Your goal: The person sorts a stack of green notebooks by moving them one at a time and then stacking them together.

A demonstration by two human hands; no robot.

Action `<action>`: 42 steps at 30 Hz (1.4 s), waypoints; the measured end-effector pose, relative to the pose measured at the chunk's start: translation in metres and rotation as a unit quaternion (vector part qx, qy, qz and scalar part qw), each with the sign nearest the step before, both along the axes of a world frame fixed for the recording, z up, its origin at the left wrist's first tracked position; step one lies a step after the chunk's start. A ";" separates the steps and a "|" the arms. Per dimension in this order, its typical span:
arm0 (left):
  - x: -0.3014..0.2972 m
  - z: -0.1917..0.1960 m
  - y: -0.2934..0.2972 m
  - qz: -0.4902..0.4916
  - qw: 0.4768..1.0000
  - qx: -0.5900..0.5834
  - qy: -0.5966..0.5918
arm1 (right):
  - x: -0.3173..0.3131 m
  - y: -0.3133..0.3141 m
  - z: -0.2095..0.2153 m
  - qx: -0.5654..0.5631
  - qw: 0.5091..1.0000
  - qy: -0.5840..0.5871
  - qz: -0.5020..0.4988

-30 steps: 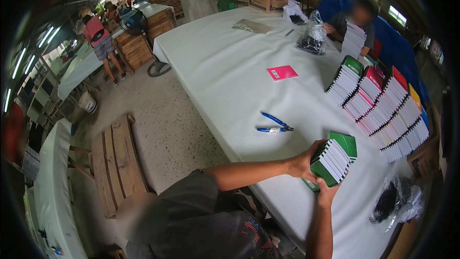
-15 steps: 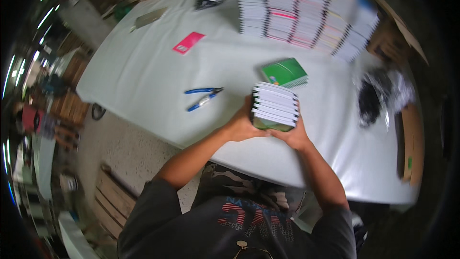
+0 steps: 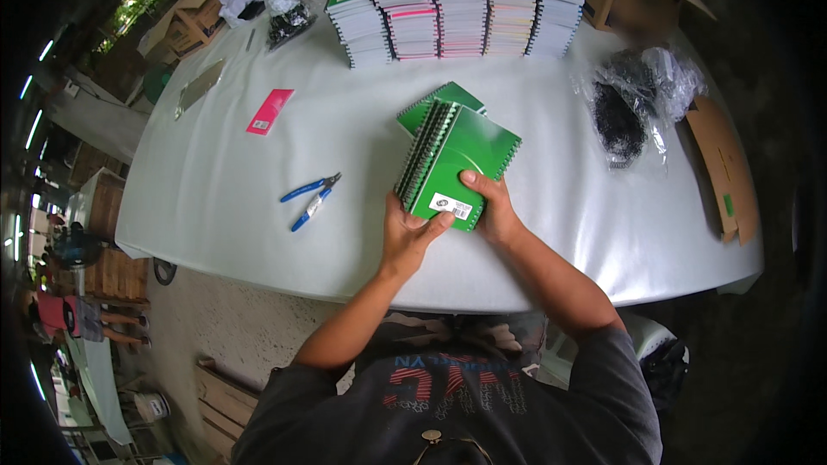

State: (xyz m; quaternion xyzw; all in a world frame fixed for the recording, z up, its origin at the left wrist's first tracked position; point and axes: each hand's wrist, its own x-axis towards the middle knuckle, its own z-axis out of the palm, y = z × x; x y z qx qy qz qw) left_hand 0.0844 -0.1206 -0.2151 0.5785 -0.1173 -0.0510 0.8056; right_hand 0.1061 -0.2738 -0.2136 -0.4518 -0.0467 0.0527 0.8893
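Observation:
Between my two hands is a stack of green spiral notebooks [image 3: 472,159], tilted so that the top green cover with its white label faces up. My left hand [image 3: 410,237] grips the stack's lower left corner, thumb on the cover near the label. My right hand [image 3: 495,207] closes around the right side, its thumb pressed on the cover. Just beyond the stack lies another green notebook [image 3: 461,95], partly hidden behind it. To the left, blue-handled cutting pliers [image 3: 310,198] rest on the white-covered table [image 3: 345,138].
Tall stacks of spiral notebooks [image 3: 461,9] stand along the far side. A pink card [image 3: 270,111] lies at left. On the right are a clear plastic bag with black contents [image 3: 622,120] and a cardboard piece [image 3: 722,168]. Another bag [image 3: 289,13] sits at far left.
The notebook stack has turned in my hands from showing its page edges to showing its green cover. Both thumbs now lie on that cover. The whole view has shifted and rotated.

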 end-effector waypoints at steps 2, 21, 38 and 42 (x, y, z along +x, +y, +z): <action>-0.002 0.003 0.000 0.025 1.000 0.009 0.012 | -0.001 0.001 0.001 -0.008 1.000 0.003 -0.001; 0.328 0.199 0.052 0.142 0.977 -0.130 0.092 | 0.034 -0.019 -0.022 -0.352 0.920 -0.068 -0.156; 0.322 0.193 0.042 0.117 0.943 0.282 0.129 | 0.033 -0.021 -0.021 -0.382 0.905 -0.072 -0.175; 0.313 0.192 0.053 0.109 0.863 0.476 0.129 | 0.031 -0.017 -0.012 -0.371 0.912 -0.053 -0.169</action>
